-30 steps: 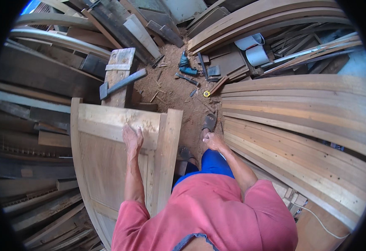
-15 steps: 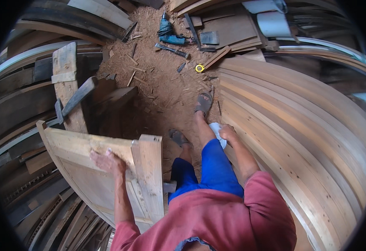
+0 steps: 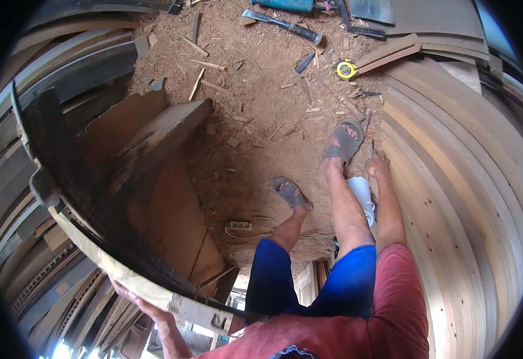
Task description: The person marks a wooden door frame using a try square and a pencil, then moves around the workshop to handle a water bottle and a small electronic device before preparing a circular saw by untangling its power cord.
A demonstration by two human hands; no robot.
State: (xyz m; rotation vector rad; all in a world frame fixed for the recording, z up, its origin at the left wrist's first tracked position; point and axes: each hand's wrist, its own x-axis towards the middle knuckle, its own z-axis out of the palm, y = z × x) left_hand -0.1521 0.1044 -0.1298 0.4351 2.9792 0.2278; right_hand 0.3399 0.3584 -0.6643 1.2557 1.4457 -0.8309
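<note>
My left hand point(image 3: 139, 300) rests at the outer side of a pale wooden panel point(image 3: 127, 272), its fingers stretched along the edge and partly hidden by it. Down at the floor beside my foot, my right hand point(image 3: 378, 165) has its fingers drawn together at a thin dark piece point(image 3: 373, 145); what they grip is too small to make out. A narrow metal tool point(image 3: 366, 121) lies just past that hand, by my sandal. Between my shin and right forearm is a white cylindrical object point(image 3: 362, 194).
Long planed boards point(image 3: 453, 197) are stacked at the right. On the shaving-strewn floor lie a chisel point(image 3: 285, 26), a yellow tape measure point(image 3: 345, 70) and part of a teal power tool point(image 3: 285, 5). A socket strip point(image 3: 238, 225) is behind my feet; old timber point(image 3: 88, 66) fills the left.
The view has tilted and shifted. My right hand has reached from beside the white object down to the floor. My left hand has gone from the panel's face to its outer edge.
</note>
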